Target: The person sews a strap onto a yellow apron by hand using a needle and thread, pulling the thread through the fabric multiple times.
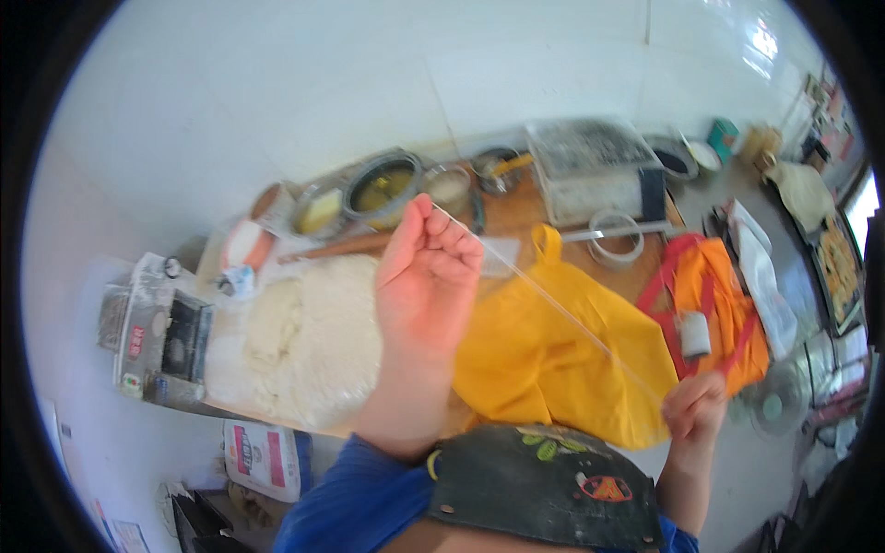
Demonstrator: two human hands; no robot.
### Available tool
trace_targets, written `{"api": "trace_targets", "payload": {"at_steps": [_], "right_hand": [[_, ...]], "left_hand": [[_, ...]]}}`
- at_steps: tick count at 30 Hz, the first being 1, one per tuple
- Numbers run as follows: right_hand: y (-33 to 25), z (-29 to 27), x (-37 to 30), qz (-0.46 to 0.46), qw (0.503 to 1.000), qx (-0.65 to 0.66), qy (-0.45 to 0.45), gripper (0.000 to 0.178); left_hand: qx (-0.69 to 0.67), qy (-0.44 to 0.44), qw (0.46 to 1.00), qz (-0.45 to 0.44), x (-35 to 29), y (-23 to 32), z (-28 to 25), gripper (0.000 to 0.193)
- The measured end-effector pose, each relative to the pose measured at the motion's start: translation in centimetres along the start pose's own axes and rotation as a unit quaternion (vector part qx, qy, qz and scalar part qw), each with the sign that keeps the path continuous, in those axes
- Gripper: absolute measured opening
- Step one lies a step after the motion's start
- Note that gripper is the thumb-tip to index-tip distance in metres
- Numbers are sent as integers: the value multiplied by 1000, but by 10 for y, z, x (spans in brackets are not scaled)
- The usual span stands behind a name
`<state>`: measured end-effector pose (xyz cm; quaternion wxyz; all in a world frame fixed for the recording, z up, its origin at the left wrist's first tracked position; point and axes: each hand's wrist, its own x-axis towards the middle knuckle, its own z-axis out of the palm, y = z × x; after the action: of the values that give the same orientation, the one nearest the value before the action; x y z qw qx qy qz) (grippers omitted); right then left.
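Note:
A thin white thread point(564, 310) runs taut on a slant between my two hands. My left hand point(426, 281), raised with its palm side showing, pinches one end between thumb and forefinger. Lower at the right, my right hand point(693, 404) is closed on the other end. Beneath the thread a yellow cloth piece with a loop point(562, 341), perhaps an apron or bag, lies spread on the table. A white spool point(693, 335) rests on an orange cloth bag with red straps point(724, 290), just above my right hand.
A big slab of pale dough point(318, 327) covers the table's left part, beside a metal machine point(166, 327). Along the back stand bowls, a dark pot point(383, 189), a rolling pin point(346, 247) and a floury box point(595, 170). A clear tape roll point(616, 237) lies right of centre.

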<state>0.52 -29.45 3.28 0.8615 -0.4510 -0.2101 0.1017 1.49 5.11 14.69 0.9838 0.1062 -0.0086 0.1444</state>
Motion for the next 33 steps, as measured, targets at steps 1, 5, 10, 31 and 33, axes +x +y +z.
{"api": "trace_targets", "payload": {"at_steps": [1,5,10,31,33], "right_hand": [[8,15,2,49,998,23,-38,36],[15,36,-7,180,978,12,-102,24],[-20,38,5,67,997,-20,-20,28],[-47,57,64,45,994,-37,95,36],[-67,25,62,-40,990,-9,139,38]], "left_hand": [[44,33,997,55,13,6,-6,15],[339,94,882,314,55,9,-33,12],[711,-99,651,247,45,9,-85,9],[328,-261,820,-390,-34,-135,-67,37],[359,-273,779,-436,-31,-124,-88,26]]}}
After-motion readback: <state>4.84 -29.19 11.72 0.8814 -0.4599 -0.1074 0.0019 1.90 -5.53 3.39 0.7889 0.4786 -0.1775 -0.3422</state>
